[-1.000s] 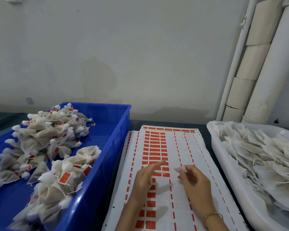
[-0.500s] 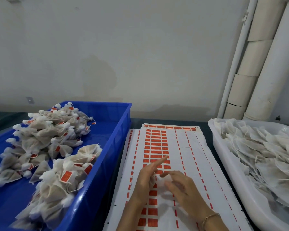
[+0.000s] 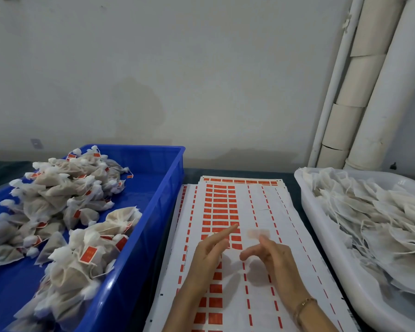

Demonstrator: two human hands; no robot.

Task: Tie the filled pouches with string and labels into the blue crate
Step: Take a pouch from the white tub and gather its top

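A dark desk (image 3: pixel 237 174) ran up to a pale, stained wall (image 3: pixel 201 80), which carried a small grey plate (image 3: pixel 36 143) low on its left. At the desk's far right corner stood white pipes (image 3: pixel 388 92) and a stack of beige card tubes (image 3: pixel 352 82). The blue crate (image 3: pixel 158 200) sat along the left edge, heaped with tied pouches (image 3: pixel 65 200), each bearing a red tag (image 3: pixel 89 254). The pale marks on the tags were too small to read. In the middle of the desk lay a fanned stack of white sheets (image 3: pixel 256 202) printed with rows of red labels. Many spaces on the top sheet were bare, with only thin red dashes left, and no writing on it could be made out. A white tray (image 3: pixel 326 240) along the right edge held loose pouches (image 3: pixel 381 224) with trailing strings. Both hands hovered over the near part of the sheets. The left hand (image 3: pixel 209 255) had its forefinger stretched out straight above the red rows and gripped nothing. The right hand (image 3: pixel 273 257), with a bracelet (image 3: pixel 304 304) at its wrist, had its fingers loosely curled. A small pale label (image 3: pixel 258 233), blurred, showed at its uppermost fingertip. Whether that hand pinched the label or the label merely clung there could not be told.
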